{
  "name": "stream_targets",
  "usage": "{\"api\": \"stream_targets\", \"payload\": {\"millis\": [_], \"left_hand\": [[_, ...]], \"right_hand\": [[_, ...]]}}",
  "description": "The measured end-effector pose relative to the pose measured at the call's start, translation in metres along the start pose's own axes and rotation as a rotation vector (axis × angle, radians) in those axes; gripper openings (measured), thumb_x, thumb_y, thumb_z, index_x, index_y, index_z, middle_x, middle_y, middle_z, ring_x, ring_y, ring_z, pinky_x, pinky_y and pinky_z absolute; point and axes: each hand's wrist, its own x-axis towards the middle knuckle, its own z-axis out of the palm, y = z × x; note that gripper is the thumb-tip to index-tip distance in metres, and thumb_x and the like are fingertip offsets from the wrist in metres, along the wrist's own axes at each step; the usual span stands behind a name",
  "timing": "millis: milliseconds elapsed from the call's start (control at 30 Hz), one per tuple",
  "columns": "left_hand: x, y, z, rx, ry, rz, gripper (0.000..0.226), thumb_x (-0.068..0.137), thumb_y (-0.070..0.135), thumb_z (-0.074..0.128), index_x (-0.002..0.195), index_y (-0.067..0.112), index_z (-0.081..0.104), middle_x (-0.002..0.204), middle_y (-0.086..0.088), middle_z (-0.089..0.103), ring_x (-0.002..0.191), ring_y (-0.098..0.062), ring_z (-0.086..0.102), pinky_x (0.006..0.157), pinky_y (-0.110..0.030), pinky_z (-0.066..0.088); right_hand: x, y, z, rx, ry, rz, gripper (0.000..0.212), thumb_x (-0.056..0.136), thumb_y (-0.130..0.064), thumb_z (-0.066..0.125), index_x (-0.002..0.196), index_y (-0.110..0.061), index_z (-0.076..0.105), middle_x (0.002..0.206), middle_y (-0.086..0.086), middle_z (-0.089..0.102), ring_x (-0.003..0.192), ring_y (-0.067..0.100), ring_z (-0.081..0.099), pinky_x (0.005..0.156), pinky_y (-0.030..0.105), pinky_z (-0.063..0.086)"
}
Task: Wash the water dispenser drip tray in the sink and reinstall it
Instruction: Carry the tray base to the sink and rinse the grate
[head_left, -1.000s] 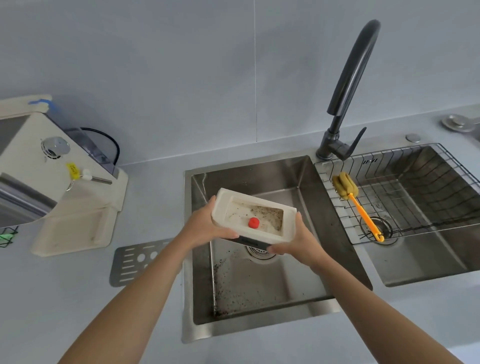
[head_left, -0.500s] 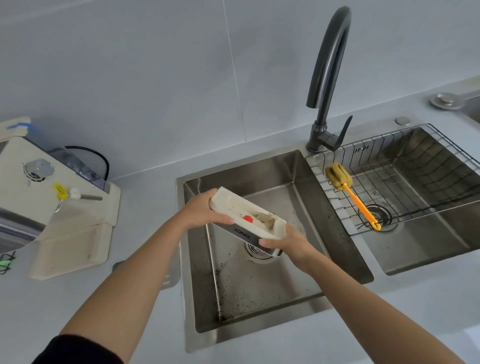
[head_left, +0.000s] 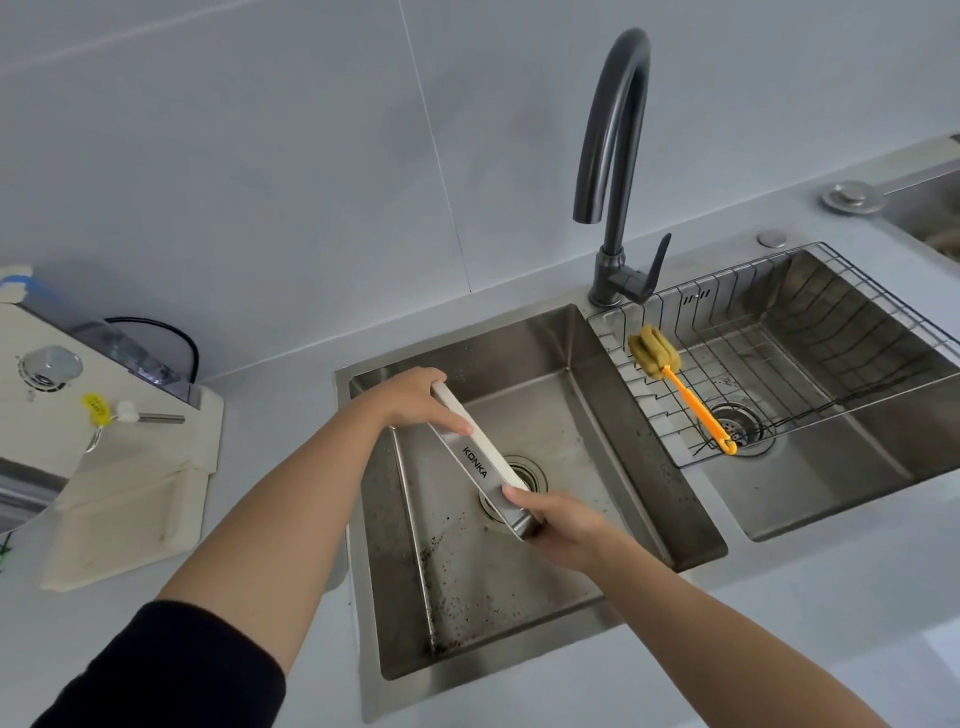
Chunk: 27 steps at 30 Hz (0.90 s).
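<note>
Drip tray (head_left: 480, 467) centre frame, tipped on edge above drain (head_left: 527, 470) of sink (head_left: 519, 353). My left hand (head_left: 415, 400) clasps upper end, right hand (head_left: 561, 525) clasps lower end, fingers curled round both. Hold firm, pour dregs straight at drain, stay low, no splash onto counter (head_left: 275, 405).

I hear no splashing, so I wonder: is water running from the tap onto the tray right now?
No, no stream leaves the tap, and the drip tray is just held on edge by the left hand and right hand.
</note>
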Motion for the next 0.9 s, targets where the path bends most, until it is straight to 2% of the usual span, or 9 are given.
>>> {"api": "stream_targets", "payload": {"millis": [233, 300, 367, 467, 533, 600, 667, 800, 900], "left_hand": [[0.001, 0.020, -0.014, -0.046, 0.039, 0.023, 0.097, 0.063, 0.039, 0.080, 0.142, 0.013, 0.029, 0.141, -0.005, 0.041, 0.124, -0.023, 0.043, 0.090, -0.026, 0.032], [-0.002, 0.018, -0.011, -0.041, 0.047, 0.027, 0.082, 0.063, 0.040, 0.080, 0.133, 0.016, 0.042, 0.122, 0.000, 0.051, 0.110, -0.019, 0.048, 0.083, -0.025, 0.036], [-0.008, 0.018, -0.010, -0.045, 0.055, 0.044, 0.055, 0.065, 0.039, 0.079, 0.110, 0.022, 0.053, 0.101, 0.005, 0.052, 0.096, -0.017, 0.049, 0.073, -0.025, 0.039], [-0.010, 0.026, -0.024, -0.068, 0.118, 0.097, 0.061, 0.065, 0.039, 0.079, 0.113, 0.021, 0.048, 0.106, 0.001, 0.051, 0.092, -0.015, 0.050, 0.069, -0.024, 0.041], [-0.011, 0.034, -0.032, -0.070, 0.194, 0.125, 0.080, 0.062, 0.043, 0.079, 0.129, 0.020, 0.042, 0.116, 0.002, 0.047, 0.098, -0.014, 0.047, 0.075, -0.025, 0.039], [-0.013, 0.035, -0.028, -0.086, 0.219, 0.113, 0.093, 0.061, 0.045, 0.079, 0.138, 0.016, 0.035, 0.127, 0.000, 0.046, 0.105, -0.016, 0.045, 0.083, -0.026, 0.035], [-0.017, 0.027, -0.009, -0.067, 0.159, 0.046, 0.087, 0.064, 0.046, 0.077, 0.134, 0.011, 0.039, 0.128, -0.004, 0.050, 0.104, -0.018, 0.050, 0.082, -0.026, 0.038], [-0.022, 0.007, 0.018, -0.128, 0.041, -0.075, 0.054, 0.068, 0.045, 0.074, 0.104, 0.008, 0.059, 0.103, -0.003, 0.062, 0.080, -0.010, 0.055, 0.066, -0.022, 0.041], [-0.018, 0.015, 0.003, -0.230, 0.169, -0.010, 0.075, 0.063, 0.047, 0.077, 0.123, 0.012, 0.049, 0.114, 0.000, 0.057, 0.086, -0.012, 0.052, 0.070, -0.025, 0.040]], "right_hand": [[-0.004, -0.008, 0.009, 0.134, -0.067, 0.002, 0.033, 0.062, -0.019, 0.070, 0.092, -0.006, 0.066, 0.072, 0.003, 0.075, 0.065, 0.011, 0.072, 0.054, 0.019, 0.055], [-0.007, -0.012, 0.008, 0.108, -0.038, -0.004, 0.035, 0.061, -0.020, 0.071, 0.093, -0.007, 0.066, 0.074, 0.002, 0.075, 0.066, 0.011, 0.071, 0.054, 0.018, 0.054], [-0.009, -0.019, 0.009, 0.062, 0.004, -0.015, 0.041, 0.062, -0.020, 0.072, 0.099, -0.006, 0.064, 0.084, 0.003, 0.070, 0.075, 0.013, 0.066, 0.064, 0.021, 0.053], [-0.009, -0.035, 0.011, 0.033, 0.068, -0.071, 0.027, 0.077, -0.014, 0.069, 0.100, -0.002, 0.062, 0.085, 0.004, 0.064, 0.077, 0.013, 0.059, 0.072, 0.020, 0.049], [-0.010, -0.044, 0.012, 0.021, 0.073, -0.115, 0.018, 0.075, -0.014, 0.070, 0.088, -0.003, 0.065, 0.075, 0.004, 0.065, 0.068, 0.012, 0.062, 0.066, 0.019, 0.050], [-0.012, -0.042, 0.009, 0.010, 0.077, -0.135, 0.024, 0.067, -0.017, 0.072, 0.085, -0.002, 0.066, 0.073, 0.006, 0.062, 0.069, 0.015, 0.058, 0.070, 0.020, 0.047], [-0.014, -0.032, 0.003, 0.015, 0.091, -0.078, 0.024, 0.075, -0.015, 0.068, 0.094, -0.002, 0.064, 0.083, 0.008, 0.061, 0.076, 0.017, 0.056, 0.074, 0.022, 0.046], [-0.021, -0.027, 0.003, -0.061, 0.127, 0.027, 0.015, 0.084, -0.014, 0.064, 0.094, -0.003, 0.064, 0.073, 0.005, 0.069, 0.064, 0.013, 0.063, 0.055, 0.020, 0.050], [-0.023, -0.041, 0.003, -0.119, 0.217, -0.100, 0.017, 0.079, -0.016, 0.070, 0.085, -0.002, 0.062, 0.067, 0.009, 0.052, 0.058, 0.015, 0.047, 0.060, 0.021, 0.043]]}}
